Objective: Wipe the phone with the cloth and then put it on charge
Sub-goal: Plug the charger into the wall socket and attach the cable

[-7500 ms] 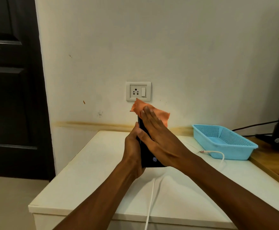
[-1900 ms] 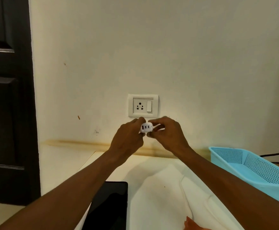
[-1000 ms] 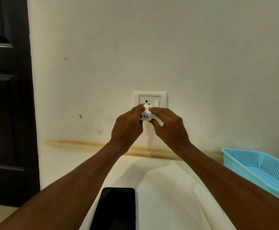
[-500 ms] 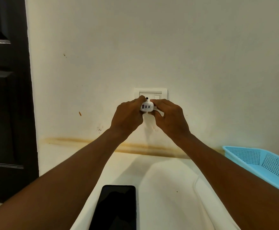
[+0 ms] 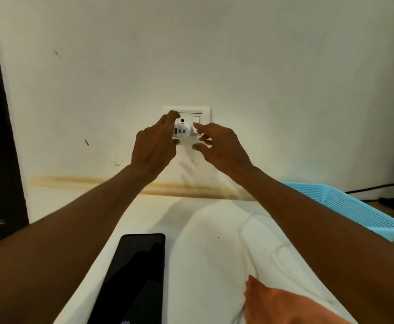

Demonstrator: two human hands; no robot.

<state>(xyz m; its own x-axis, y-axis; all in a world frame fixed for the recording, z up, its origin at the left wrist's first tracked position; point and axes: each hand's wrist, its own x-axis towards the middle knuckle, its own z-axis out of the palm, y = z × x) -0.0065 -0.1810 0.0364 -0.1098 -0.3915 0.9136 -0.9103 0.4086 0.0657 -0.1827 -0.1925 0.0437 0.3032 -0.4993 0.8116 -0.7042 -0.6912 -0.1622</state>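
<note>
White surface (image 5: pixel 205 253) below a wall socket (image 5: pixel 187 113): charger (image 5: pixel 181 131) seated, phone (image 5: pixel 136 274) waiting.
Your left hand (image 5: pixel 155 146) steadies the charger with loose fingers; your right hand (image 5: pixel 219 143) is open, forefinger at the switch (image 5: pixel 196 119). Phone lies face-up, uncabled; cloth (image 5: pixel 285 305) set aside.

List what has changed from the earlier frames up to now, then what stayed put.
The phone and orange cloth, earlier held together in both hands, now lie on the white table. The white charger adapter, earlier carried below the wall socket, now sits against it. The left hand still touches it; the right hand has opened, a finger at the switch. The blue basket stayed.
</note>
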